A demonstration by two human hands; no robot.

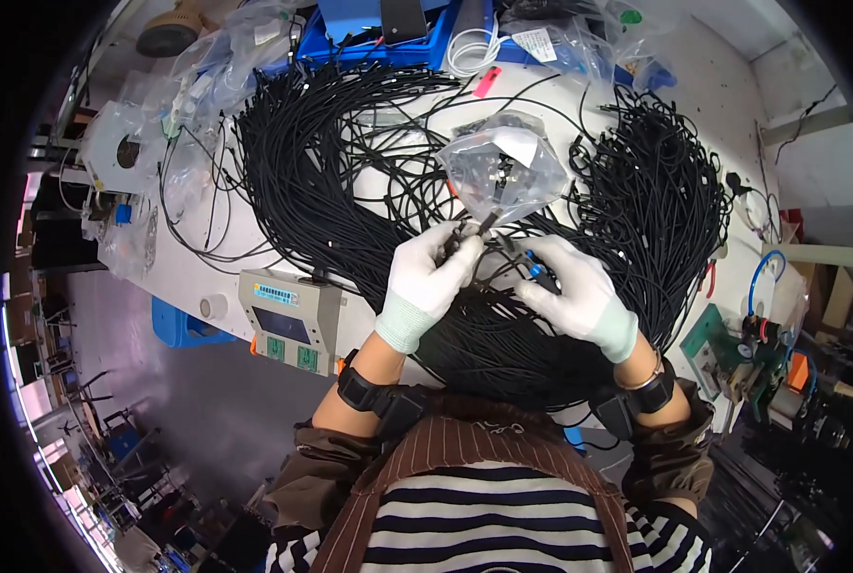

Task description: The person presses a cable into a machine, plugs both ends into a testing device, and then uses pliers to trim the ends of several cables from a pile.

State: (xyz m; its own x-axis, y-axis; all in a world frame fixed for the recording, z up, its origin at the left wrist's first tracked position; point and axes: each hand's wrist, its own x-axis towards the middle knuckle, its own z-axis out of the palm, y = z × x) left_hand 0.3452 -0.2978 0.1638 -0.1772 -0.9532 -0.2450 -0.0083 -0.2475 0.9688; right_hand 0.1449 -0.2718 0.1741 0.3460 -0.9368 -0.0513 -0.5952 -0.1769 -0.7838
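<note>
Our white gloves (425, 277) with pale-green ribbed cuffs (405, 327), black wrist straps (358, 388), brown pinstriped apron (474, 437), black-and-white striped shirt (493, 511) at six o'clock, brown sleeves (317, 473) at seven and four

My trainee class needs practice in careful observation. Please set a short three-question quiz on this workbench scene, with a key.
1. Multiple choice: which hand has the blue-and-black item in its grip? A) left B) right C) neither

2. True or false: the clear plastic bag lies farther from the person than the left hand does.

3. Fill in: the grey box with a small screen stands toward the person's ____ side.

Key: 1. B, the right hand. 2. True. 3. Left.
</note>
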